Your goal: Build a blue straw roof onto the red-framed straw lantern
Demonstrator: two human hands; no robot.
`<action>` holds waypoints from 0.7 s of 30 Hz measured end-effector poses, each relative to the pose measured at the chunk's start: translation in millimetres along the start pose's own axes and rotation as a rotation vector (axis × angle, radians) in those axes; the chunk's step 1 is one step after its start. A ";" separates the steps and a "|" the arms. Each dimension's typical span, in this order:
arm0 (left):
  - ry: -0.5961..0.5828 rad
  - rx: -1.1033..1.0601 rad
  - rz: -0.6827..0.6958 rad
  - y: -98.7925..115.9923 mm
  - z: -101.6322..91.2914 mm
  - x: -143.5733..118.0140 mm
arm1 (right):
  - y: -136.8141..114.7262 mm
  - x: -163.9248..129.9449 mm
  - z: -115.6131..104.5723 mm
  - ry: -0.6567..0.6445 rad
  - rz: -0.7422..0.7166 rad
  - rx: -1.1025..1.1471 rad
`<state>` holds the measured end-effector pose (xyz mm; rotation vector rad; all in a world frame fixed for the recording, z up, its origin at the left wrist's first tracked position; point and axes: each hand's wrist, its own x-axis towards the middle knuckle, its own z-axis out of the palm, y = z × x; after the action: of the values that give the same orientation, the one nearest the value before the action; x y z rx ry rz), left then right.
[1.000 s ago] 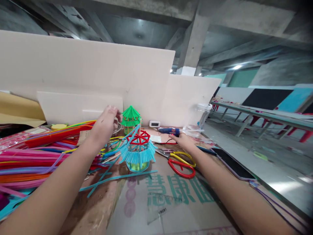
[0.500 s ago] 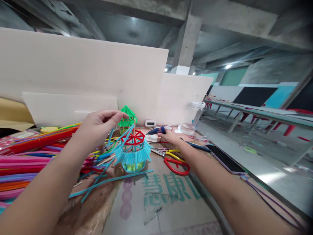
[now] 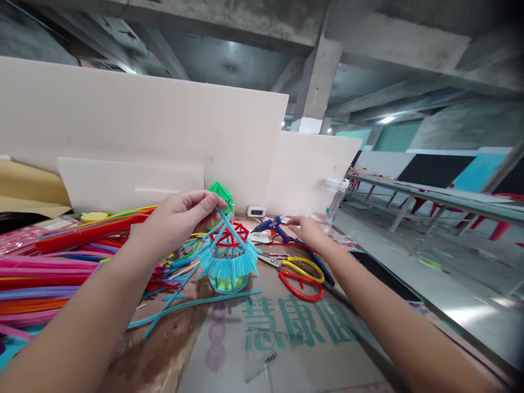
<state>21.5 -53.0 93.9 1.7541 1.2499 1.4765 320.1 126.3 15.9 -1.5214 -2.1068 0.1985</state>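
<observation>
1. Straw pavilion [image 3: 227,256] at table centre: blue fringe skirt and red hexagon frame in place; roof ribs unfinished, loose straws [image 3: 49,262] piled at nine o'clock.
2. Left hand [image 3: 176,218], arm outstretched, pinching blue roof straw [image 3: 221,215] at twelve o'clock of model.
3. Right hand [image 3: 305,229], at two o'clock, wrapped around blue glue gun [image 3: 272,225], above scissors [image 3: 298,273].

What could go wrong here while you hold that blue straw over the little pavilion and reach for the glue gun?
The left hand pinches a blue straw right above the straw pavilion; a nudge could bend its fringe or tip it. The right hand grips the blue glue gun, whose cord trails past the scissors and could snag them. The gun's nozzle may be hot, with fingers close by.
</observation>
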 end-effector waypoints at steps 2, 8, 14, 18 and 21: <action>-0.030 -0.029 0.002 -0.6 2.3 -0.3 | -23.5 -12.9 -19.6 0.118 -0.031 -0.002; -0.117 0.081 0.028 -9.2 8.5 -0.8 | -118.5 -67.3 -41.9 0.010 -0.356 0.357; -0.104 0.053 0.078 -16.9 13.7 2.2 | -152.3 -93.7 -21.2 -0.155 -0.419 0.570; -0.062 0.133 0.098 -12.3 15.5 4.5 | -147.2 -91.3 -9.7 -0.201 -0.366 0.692; 0.010 0.252 0.126 -4.8 13.5 10.9 | -143.6 -87.6 -5.3 -0.245 -0.315 0.813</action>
<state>32.6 -39.0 91.3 2.0239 1.4039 1.4491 222.0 -6.0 50.8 -0.7028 -2.0175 1.0181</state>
